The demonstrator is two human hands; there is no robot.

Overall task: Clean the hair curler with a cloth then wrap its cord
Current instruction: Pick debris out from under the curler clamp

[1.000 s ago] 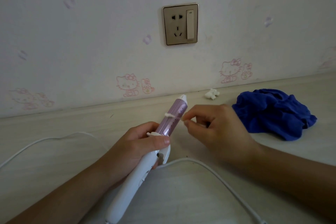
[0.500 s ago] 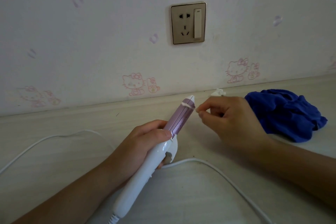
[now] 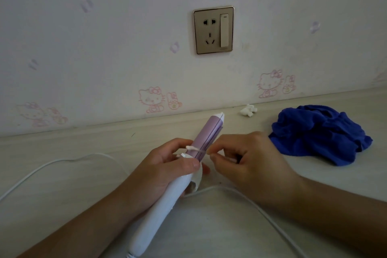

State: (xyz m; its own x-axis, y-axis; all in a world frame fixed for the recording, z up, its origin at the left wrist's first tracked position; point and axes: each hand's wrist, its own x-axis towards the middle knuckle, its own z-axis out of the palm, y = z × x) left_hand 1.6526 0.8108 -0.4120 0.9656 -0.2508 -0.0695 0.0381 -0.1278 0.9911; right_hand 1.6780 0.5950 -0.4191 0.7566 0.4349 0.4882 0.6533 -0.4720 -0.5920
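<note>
Two bare hands work over a pale wooden table [image 3: 62, 205] in the head view. The left hand [image 3: 165, 172] grips the hair curler [image 3: 207, 134] where the white handle [image 3: 159, 216] meets the purple barrel. Its fingers are curled round the body and its thumb lies across the top. The curler is tilted, with its white tip pointing up and to the right, toward the wall, and its handle end low near the bottom edge. The right hand [image 3: 251, 163] pinches one end of a cotton swab [image 3: 194, 148] between thumb and forefinger, and its other fingers are curled in. The swab lies across the lower part of the purple barrel, and its white tip comes out on the left side, just beside the left fingers. The white cord [image 3: 62, 160] lies loose on the table, with one part curving at the left and one part passing under the right forearm. A crumpled blue cloth [image 3: 318, 134] lies on the table to the right, near the right hand but not touching it. A small white wad [image 3: 248, 110] lies beside the wall edge. On the wall is a gold-framed socket with a switch [image 3: 213, 30], and the wallpaper has pink cartoon cats [image 3: 152, 99].
</note>
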